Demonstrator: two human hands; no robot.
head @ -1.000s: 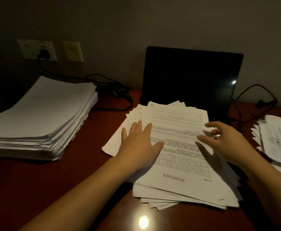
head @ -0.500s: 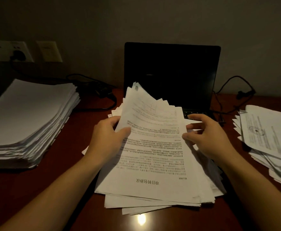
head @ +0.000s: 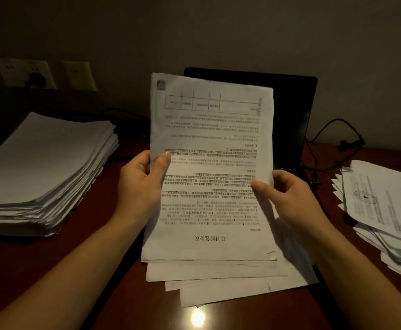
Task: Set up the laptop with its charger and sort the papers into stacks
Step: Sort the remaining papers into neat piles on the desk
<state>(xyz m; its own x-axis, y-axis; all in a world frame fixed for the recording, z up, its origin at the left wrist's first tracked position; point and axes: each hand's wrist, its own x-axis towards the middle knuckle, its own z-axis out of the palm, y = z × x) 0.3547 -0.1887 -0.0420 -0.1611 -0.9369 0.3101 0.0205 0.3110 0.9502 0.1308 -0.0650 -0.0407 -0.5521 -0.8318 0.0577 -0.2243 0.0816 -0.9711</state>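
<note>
While the left hand (head: 142, 186) and right hand (head: 289, 198) pinch its edges, the printed sheaf (head: 211, 167) stands tilted, text upside down.

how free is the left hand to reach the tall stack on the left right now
Probably not at once: the left hand grips the sheaf, as does the right hand. Once it lets go, the way looks free: only bare desk lies before the stack.
</note>
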